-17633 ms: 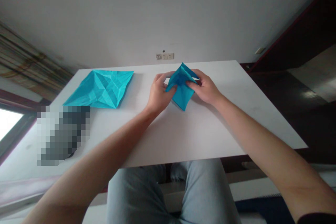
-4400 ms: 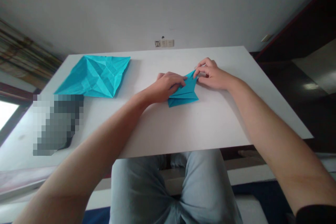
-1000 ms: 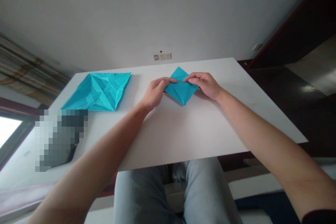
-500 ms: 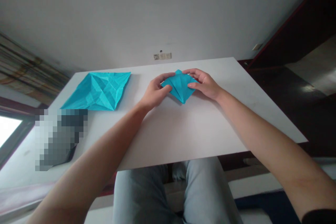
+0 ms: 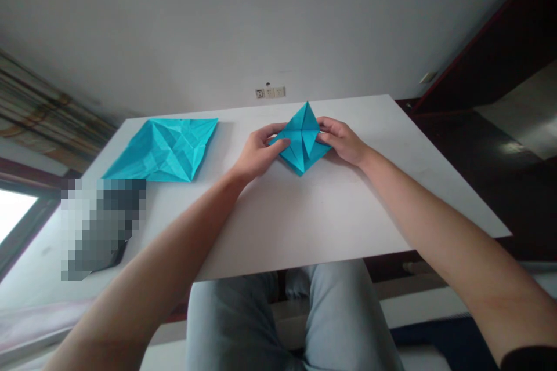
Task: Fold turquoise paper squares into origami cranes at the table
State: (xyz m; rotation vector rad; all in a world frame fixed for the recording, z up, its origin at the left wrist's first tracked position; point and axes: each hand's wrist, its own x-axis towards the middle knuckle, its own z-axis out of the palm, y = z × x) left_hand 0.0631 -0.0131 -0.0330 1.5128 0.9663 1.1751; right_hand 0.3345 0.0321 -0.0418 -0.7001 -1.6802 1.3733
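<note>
Between my two hands is a folded piece of blue origami paper (image 5: pixel 300 136), diamond-shaped, with a pointed flap standing up at the far side and creases down its middle. My left hand (image 5: pixel 261 153) grips its left corner, thumb on top and fingers behind. On the other side my right hand (image 5: pixel 342 140) pinches the right edge between thumb and fingers; some fingertips are hidden behind the paper. Left of my hands, a larger creased sheet of blue paper (image 5: pixel 167 151) lies opened out on the white table (image 5: pixel 296 226).
A pixelated, blurred-out object (image 5: pixel 104 226) sits at the table's left edge. Behind the table rises a grey wall with sockets (image 5: pixel 270 93). My legs (image 5: pixel 278 319) are under the near edge. A patterned curtain (image 5: pixel 43 110) hangs at the left.
The folded paper's upper flap has come up and now points away from me, showing a taller diamond with an inner fold. My right fingers have shifted slightly outward to its edge.
</note>
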